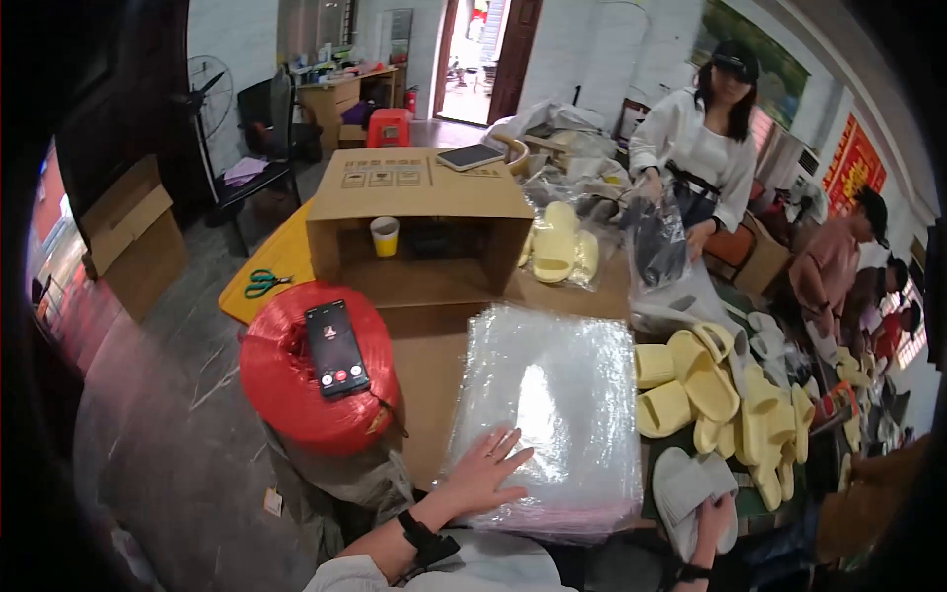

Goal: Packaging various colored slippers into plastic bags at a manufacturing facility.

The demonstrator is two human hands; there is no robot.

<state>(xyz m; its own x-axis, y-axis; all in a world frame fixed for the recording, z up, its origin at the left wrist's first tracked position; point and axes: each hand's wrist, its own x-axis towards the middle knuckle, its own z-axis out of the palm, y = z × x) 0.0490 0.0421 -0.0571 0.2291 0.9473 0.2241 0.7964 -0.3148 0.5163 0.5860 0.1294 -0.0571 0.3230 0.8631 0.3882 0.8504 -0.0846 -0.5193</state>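
Observation:
My left hand [486, 474] lies flat with fingers spread on a stack of transparent plastic bags [582, 395], near its lower left edge. My right hand [714, 523] grips a pair of light grey slippers [681, 488] just right of the stack; the fingertips are partly hidden by the slippers. Beyond them is a heap of pale yellow slippers [702, 380]. To the left of the stack, a black phone [336, 347] with a lit screen rests on a big roll of red plastic twine [266, 370].
An open cardboard box [424, 187] on its side holds a paper cup [385, 237]; a tablet [470, 157] lies on top. Green-handled scissors [264, 284] sit on a yellow surface. Across the table a co-worker [705, 138] handles a bag of dark slippers [659, 247]. More people stand at the right.

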